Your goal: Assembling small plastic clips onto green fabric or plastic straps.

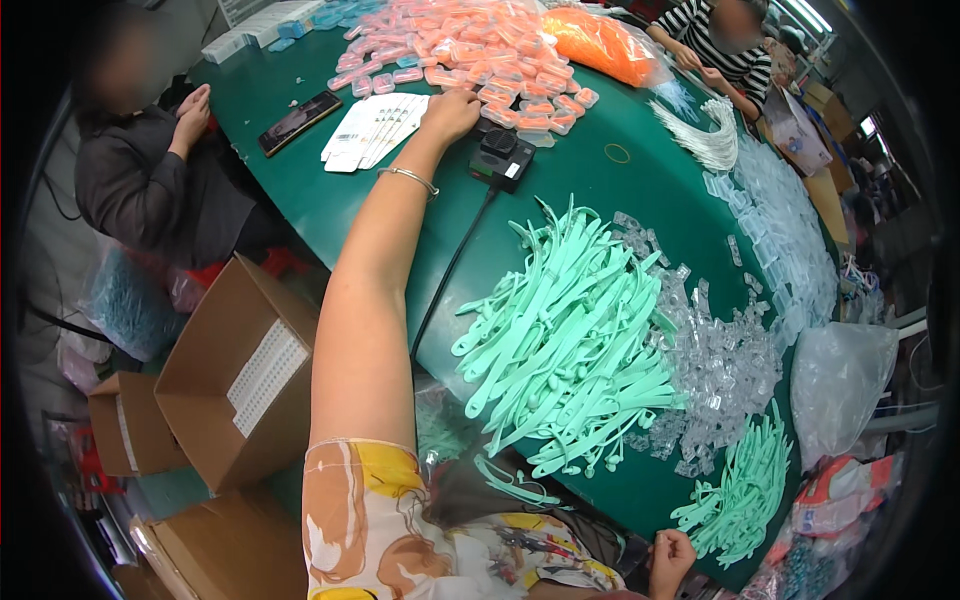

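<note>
Your left hand point(450, 112) curled loosely onto the pink packets point(470, 50) just ahead of it; you did best pinching one packet at the pile's edge.

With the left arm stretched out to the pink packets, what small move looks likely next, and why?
Probably closing the left hand on one pink plastic packet and drawing it back: the fingers already rest at the pile's near edge, while the right hand waits beside the mint-green plastic strips.
</note>
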Demonstrator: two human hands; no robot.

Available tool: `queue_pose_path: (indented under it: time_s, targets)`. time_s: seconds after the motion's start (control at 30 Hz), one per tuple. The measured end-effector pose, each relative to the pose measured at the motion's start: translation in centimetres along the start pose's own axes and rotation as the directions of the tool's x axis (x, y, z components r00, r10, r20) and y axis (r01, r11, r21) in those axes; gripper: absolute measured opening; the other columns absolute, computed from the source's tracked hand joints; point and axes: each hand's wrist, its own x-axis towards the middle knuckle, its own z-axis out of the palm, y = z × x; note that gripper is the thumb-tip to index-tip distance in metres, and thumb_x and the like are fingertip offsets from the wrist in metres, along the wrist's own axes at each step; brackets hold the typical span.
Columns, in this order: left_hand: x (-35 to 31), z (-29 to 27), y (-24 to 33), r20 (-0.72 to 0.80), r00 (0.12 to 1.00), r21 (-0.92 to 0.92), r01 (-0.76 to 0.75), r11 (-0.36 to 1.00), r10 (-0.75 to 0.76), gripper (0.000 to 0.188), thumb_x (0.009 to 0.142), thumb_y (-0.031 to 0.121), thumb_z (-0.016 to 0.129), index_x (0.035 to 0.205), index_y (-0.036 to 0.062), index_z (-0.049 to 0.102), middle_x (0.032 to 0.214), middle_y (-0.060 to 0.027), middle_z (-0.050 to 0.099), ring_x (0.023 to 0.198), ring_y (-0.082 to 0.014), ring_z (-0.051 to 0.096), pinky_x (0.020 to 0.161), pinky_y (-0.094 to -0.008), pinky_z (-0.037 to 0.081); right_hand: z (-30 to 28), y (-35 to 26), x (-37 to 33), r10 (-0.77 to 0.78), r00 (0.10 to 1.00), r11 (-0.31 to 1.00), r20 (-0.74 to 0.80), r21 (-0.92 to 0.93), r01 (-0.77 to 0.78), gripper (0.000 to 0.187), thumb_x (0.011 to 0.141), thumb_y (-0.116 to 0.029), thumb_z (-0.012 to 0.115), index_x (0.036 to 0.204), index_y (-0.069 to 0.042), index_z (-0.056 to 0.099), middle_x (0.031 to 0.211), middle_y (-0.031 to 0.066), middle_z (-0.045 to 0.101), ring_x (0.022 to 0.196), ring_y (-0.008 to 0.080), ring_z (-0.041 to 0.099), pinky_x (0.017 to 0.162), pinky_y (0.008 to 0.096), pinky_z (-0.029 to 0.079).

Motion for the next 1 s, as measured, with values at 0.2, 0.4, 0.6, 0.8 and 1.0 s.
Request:
queue_pose_path:
  time_s: [0.2, 0.4, 0.6, 0.8, 1.0]
  targets:
    - [2.8, 1.9, -0.5, 0.110, 0.982, 0.191, -0.175, 0.966, 0.156, 0.038, 0.082, 0.032, 0.039, 0.106, 0.0106, 0.059, 0.122, -0.0107, 0.050, 0.117, -0.0319, 0.041, 0.098, -0.0446, 0.030, -0.5, -0.6, -0.2, 0.165, 0.986, 0.983, -0.003, -0.081, -0.164, 0.012, 0.084, -0.009, 0.058, 0.091, 0.000, 0.060, 0.069, 0.0009, 0.055, 0.060, 0.0069, 0.048, 0.050, 0.0207, 0.038]
    - [3.1, 1.5, 1.4, 0.082, 0.910, 0.103, -0.414, 0.905, 0.407, 0.033, 0.083, 0.026, 0.045, 0.104, 0.0064, 0.060, 0.108, -0.0118, 0.058, 0.100, -0.0254, 0.055, 0.085, -0.0313, 0.041, -0.4, -0.9, -0.1, 0.180, 0.983, 0.982, -0.032, -0.047, -0.182, 0.012, 0.083, -0.008, 0.060, 0.091, 0.000, 0.061, 0.069, 0.0005, 0.055, 0.059, 0.0070, 0.047, 0.052, 0.0211, 0.039]
    - [2.8, -1.5, 1.1, 0.231, 0.971, 0.047, -0.066, 0.997, 0.053, 0.036, 0.077, 0.031, 0.046, 0.098, 0.0071, 0.064, 0.092, -0.0160, 0.064, 0.089, -0.0300, 0.060, 0.080, -0.0358, 0.045, -0.3, 0.1, -0.1, 0.067, 0.997, 0.992, -0.035, -0.109, -0.071, 0.010, 0.083, -0.008, 0.061, 0.090, -0.001, 0.061, 0.066, -0.0001, 0.054, 0.056, 0.0062, 0.045, 0.049, 0.0201, 0.037]
    - [1.0, -1.8, 3.9, 0.093, 0.971, -0.460, -0.153, 0.875, 0.219, 0.028, 0.080, 0.018, 0.051, 0.098, 0.0008, 0.063, 0.088, -0.0095, 0.066, 0.084, -0.0183, 0.061, 0.077, -0.0296, 0.046, 0.0, -1.6, -0.3, 0.176, 0.984, 0.984, -0.021, 0.047, -0.175, 0.007, 0.083, -0.008, 0.060, 0.088, -0.003, 0.061, 0.059, -0.0012, 0.051, 0.047, 0.0044, 0.041, 0.041, 0.0194, 0.031]
    - [-0.6, -3.8, 0.4, 0.045, 0.999, -0.489, 0.000, 0.873, 0.025, 0.025, 0.082, 0.012, 0.051, 0.100, -0.0037, 0.061, 0.088, -0.0095, 0.065, 0.080, -0.0133, 0.059, 0.074, -0.0237, 0.046, 0.0, -1.2, -0.3, 0.133, 0.991, 0.991, -0.021, -0.026, -0.133, 0.007, 0.084, -0.009, 0.060, 0.088, -0.003, 0.061, 0.059, -0.0017, 0.051, 0.047, 0.0044, 0.041, 0.041, 0.0194, 0.031]
